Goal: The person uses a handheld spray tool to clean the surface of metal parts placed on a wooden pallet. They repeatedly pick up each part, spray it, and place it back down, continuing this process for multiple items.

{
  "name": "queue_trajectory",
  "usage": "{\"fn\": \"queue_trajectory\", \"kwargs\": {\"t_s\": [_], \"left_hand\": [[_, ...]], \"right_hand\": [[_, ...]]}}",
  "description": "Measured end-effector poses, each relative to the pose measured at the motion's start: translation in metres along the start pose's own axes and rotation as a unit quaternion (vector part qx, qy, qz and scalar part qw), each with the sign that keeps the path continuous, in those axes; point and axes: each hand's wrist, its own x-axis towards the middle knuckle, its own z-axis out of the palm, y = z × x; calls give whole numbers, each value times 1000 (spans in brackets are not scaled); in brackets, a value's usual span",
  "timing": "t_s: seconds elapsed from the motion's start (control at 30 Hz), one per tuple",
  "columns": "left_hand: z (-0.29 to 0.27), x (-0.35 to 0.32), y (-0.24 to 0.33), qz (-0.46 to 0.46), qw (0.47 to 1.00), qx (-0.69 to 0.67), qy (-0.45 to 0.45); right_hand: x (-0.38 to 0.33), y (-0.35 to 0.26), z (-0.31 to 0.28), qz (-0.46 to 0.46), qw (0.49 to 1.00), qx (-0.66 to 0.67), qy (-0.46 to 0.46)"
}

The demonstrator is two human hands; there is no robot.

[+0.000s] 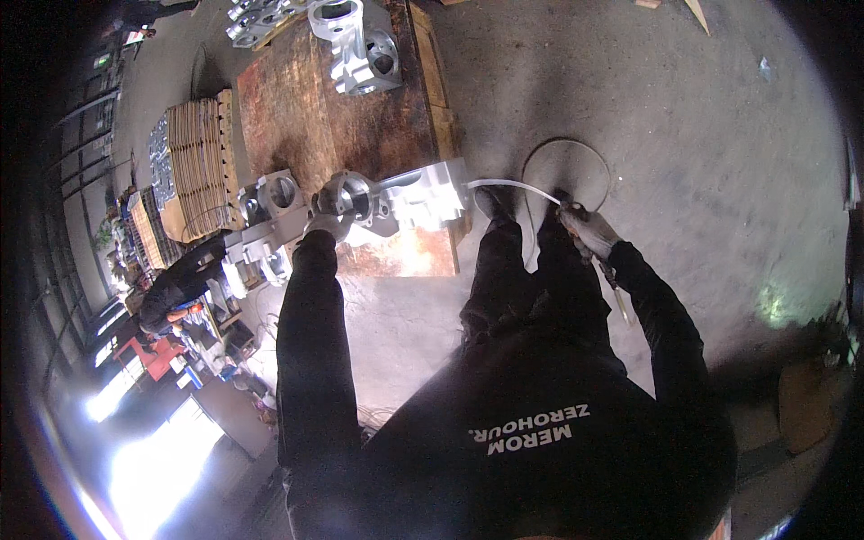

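Note:
A silvery metal casting [421,193] with round bores lies across the near part of the brown worktable [310,108]. My gloved left hand [326,221] grips its left end by the round flange, fingers curled at the rim. Off to the right, my gloved right hand [587,229] is closed around a tool whose body is mostly hidden. From it a thin, pale curved tube [517,184] reaches left to the right end of the casting; whether the tip enters it I cannot tell. Below this hand hangs a slim pale piece [623,304].
More castings [281,193] sit left of my left hand, and another casting [364,63] stands at the table's far end. A thin hose [608,171] loops on the floor near my feet. At left, a co-worker [175,292] bends near stacked brown sheets [200,162].

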Motion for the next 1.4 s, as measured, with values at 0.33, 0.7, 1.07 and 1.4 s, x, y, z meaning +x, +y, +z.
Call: {"fn": "queue_trajectory", "kwargs": {"t_s": [0.33,0.7,1.07,1.4], "left_hand": [[29,-11,16,51,938,-174,297],[72,140,-87,-56,460,-885,-42],[67,197,-115,-64,945,-235,217],[65,35,-47,156,862,-445,184]], "right_hand": [[31,36,8,-109,986,-51,114],[43,29,67,-311,940,-105,90],[-8,100,84,-86,970,133,185],[-47,-81,104,-328,879,-269,219]]}}
